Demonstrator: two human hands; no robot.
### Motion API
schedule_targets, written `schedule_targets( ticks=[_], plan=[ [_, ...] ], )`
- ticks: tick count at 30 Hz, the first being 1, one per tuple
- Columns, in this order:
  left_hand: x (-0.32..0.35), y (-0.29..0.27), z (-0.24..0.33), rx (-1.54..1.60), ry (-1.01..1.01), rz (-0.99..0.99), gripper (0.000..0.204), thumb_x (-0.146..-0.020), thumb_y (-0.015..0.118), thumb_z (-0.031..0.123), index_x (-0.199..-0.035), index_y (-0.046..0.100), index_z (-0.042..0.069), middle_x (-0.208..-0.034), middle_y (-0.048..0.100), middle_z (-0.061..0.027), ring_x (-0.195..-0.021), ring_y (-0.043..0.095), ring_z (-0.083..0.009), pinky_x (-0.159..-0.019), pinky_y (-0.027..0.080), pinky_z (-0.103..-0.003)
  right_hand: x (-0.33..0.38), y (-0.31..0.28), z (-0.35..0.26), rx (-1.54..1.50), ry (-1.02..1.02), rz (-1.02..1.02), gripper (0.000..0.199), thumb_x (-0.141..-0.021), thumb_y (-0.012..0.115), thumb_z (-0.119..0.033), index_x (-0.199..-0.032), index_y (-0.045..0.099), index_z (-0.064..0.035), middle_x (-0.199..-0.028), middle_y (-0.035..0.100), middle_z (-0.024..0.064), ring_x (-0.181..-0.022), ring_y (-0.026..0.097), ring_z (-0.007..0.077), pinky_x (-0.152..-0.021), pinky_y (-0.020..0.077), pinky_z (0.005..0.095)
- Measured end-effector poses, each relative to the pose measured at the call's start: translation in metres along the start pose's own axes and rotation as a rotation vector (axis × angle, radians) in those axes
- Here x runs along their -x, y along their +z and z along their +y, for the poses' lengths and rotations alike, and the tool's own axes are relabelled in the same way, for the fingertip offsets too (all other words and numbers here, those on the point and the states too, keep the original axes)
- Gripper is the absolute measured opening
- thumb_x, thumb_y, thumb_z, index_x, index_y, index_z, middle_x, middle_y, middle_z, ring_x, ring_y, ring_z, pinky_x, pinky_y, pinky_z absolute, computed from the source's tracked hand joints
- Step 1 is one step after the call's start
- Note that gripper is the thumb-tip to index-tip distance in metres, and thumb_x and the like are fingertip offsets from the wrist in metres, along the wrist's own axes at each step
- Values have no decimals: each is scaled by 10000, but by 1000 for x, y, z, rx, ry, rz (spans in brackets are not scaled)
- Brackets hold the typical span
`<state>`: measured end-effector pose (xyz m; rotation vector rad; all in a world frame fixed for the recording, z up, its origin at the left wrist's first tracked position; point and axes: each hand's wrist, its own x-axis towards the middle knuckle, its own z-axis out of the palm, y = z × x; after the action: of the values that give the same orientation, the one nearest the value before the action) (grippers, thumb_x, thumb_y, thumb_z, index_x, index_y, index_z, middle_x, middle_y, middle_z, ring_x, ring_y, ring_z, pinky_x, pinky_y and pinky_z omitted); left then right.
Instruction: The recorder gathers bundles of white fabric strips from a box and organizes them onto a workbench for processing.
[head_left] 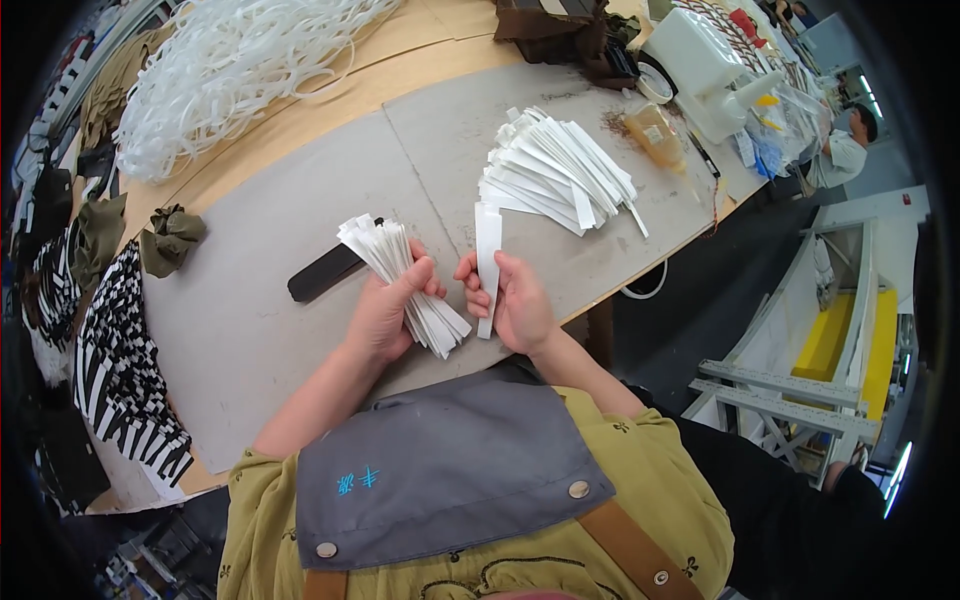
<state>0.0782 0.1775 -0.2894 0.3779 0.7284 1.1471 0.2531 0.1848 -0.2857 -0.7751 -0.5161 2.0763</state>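
Note:
My left hand [385, 308] is closed round a thick bundle of white strips [378, 247], whose ends fan out above and below the fist. In my right hand [520, 305] a few flat white strips [488, 245] are pinched upright between thumb and fingers; how many lie together I cannot tell. The two hands are close together over the near edge of the grey-topped table [270, 190]. Beyond my right hand a loose pile of white strips [555, 170] is spread on the table. A black oblong object [325, 273] lies just left of the bundle, partly hidden behind it.
A big heap of translucent white tape [235, 75] fills the far left. Black-and-white striped pieces [120, 350] and olive fabric [172, 240] lie at the left edge. At the far right are a white bottle [710, 80], a tape roll [655, 80] and a pen [704, 155]. Another person [845, 150] is beyond.

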Motion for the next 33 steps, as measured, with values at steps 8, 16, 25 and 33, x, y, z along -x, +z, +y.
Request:
schedule_targets(
  ticks=[8, 16, 25, 33],
  plan=[
    [5, 8, 8, 5, -117, -32, 237, -868, 647, 162, -1039, 512, 68, -777, 521, -23, -716, 507, -115, -670, 453, -271, 1, 12, 3, 271, -31, 12, 369, -996, 392, -364, -966, 550, -32, -747, 489, 16, -602, 433, 84, -597, 422, 232],
    [4, 3, 3, -92, -54, -8, 229, -859, 665, 168, -996, 525, 51, -786, 532, -23, -723, 508, -110, -644, 447, -267, 3, 9, 1, 413, 52, -69, 384, -991, 406, -388, -880, 533, -44, -587, 434, -18, -470, 372, 58, -503, 395, 206],
    [4, 2, 3, -91, -77, 7, 203, -868, 644, 189, -968, 528, 56, -801, 546, -30, -750, 527, -122, -663, 459, -285, 0, 9, 1, 406, 17, -115, 374, -985, 423, -390, -945, 525, -32, -665, 491, 1, -479, 401, 60, -518, 428, 216],
    [3, -1, 2, 31, -107, 49, 235, -886, 582, 218, -1043, 535, 50, -918, 581, -83, -836, 560, -172, -706, 523, -374, -1, 4, 8, 336, -13, 73, 340, -977, 450, -378, -995, 532, -49, -834, 558, 33, -640, 529, 88, -628, 497, 251]
  ],
)
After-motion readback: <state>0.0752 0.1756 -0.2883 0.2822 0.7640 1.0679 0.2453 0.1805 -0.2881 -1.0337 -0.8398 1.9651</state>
